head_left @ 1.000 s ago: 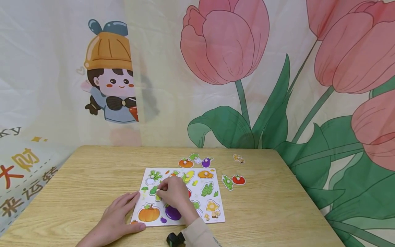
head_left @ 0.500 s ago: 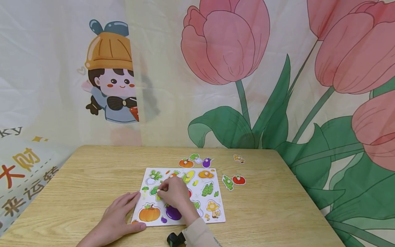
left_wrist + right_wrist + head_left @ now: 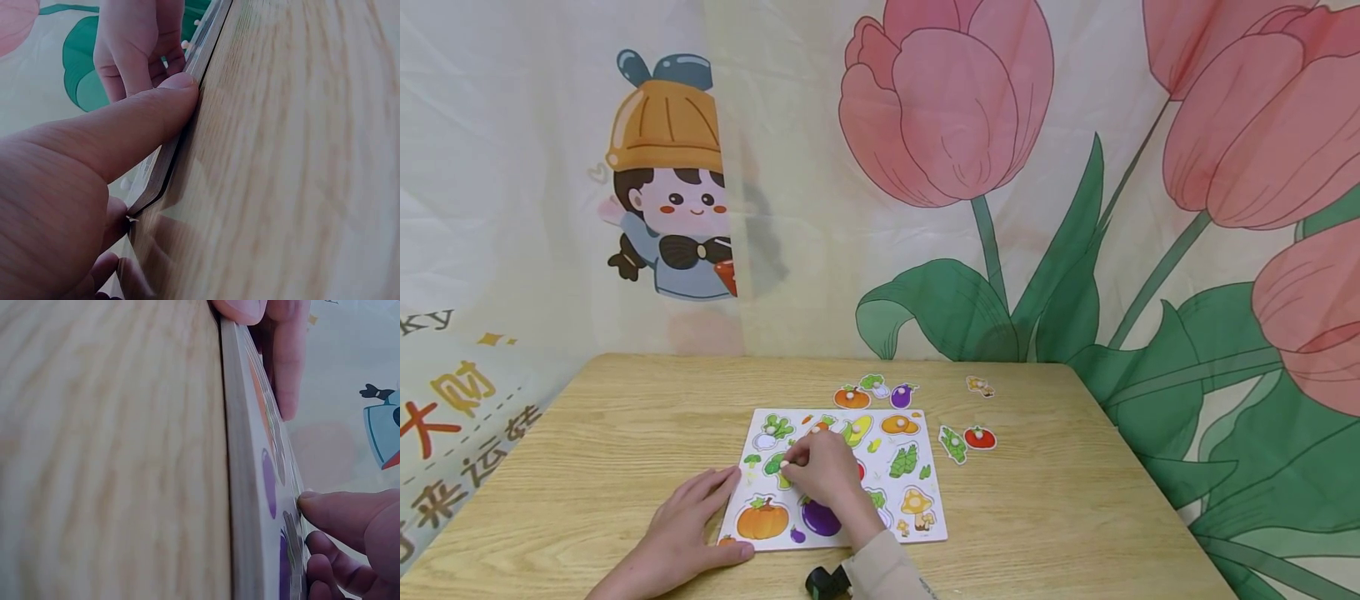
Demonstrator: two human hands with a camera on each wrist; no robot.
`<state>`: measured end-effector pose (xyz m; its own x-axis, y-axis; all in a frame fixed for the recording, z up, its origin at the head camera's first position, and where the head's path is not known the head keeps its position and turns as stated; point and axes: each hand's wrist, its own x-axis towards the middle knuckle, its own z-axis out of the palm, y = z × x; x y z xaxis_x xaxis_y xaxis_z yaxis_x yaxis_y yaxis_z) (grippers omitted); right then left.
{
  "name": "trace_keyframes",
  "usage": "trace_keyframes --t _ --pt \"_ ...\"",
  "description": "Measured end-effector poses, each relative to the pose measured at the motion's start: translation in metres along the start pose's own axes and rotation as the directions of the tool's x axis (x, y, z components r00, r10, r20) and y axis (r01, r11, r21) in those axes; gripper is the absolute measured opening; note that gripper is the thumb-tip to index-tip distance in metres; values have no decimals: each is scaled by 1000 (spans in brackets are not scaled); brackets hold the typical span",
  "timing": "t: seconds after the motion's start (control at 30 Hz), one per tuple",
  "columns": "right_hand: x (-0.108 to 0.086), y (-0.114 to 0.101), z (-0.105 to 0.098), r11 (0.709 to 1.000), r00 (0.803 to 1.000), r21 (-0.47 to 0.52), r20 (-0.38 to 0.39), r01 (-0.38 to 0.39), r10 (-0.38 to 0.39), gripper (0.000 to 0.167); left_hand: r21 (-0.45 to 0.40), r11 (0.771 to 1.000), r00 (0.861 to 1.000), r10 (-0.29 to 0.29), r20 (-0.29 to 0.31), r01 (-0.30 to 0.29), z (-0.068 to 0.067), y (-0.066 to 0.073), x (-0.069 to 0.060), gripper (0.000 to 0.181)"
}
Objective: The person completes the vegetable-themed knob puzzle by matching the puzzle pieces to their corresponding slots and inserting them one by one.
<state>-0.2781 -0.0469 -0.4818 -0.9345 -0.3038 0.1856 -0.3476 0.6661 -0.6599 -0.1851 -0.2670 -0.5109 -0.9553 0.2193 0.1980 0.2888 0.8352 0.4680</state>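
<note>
A white vegetable puzzle board (image 3: 937,523) lies flat on the wooden table. On the broccoli puzzle piece (image 3: 772,465), at the board's left side, my right hand (image 3: 829,475) pinches the small knob between thumb and fingers; the piece is partly hidden by the hand. My left hand (image 3: 681,525) rests at the board's lower left corner, fingers stretched along the left edge. Its thumb touches the near edge, as the left wrist view shows. Carrot, corn and potato pieces (image 3: 900,424) with knobs sit in the board's upper part. The right forearm covers some of the lower middle.
Behind the board lie loose pumpkin (image 3: 852,397), cabbage (image 3: 875,384) and eggplant (image 3: 902,394) pieces. To the right are pea (image 3: 953,444), tomato (image 3: 980,437) and mushroom (image 3: 981,384) pieces. A printed cloth (image 3: 790,250) hangs behind the table (image 3: 1037,517).
</note>
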Motion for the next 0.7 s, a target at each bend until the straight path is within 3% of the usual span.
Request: trace_keyframes --t 0.17,0.53,0.7 --pt "-2 -1 -3 1000 1000 19 18 -4 4 5 1 1000 1000 -4 7 4 0 0 1 107" --pt "-6 -4 -18 976 989 164 50 -142 136 14 -6 1000 1000 0 1 0 -1 0 0 107" --pt "-2 -1 -29 986 996 143 35 -87 82 13 -12 1000 1000 -8 15 8 -1 -1 1 106"
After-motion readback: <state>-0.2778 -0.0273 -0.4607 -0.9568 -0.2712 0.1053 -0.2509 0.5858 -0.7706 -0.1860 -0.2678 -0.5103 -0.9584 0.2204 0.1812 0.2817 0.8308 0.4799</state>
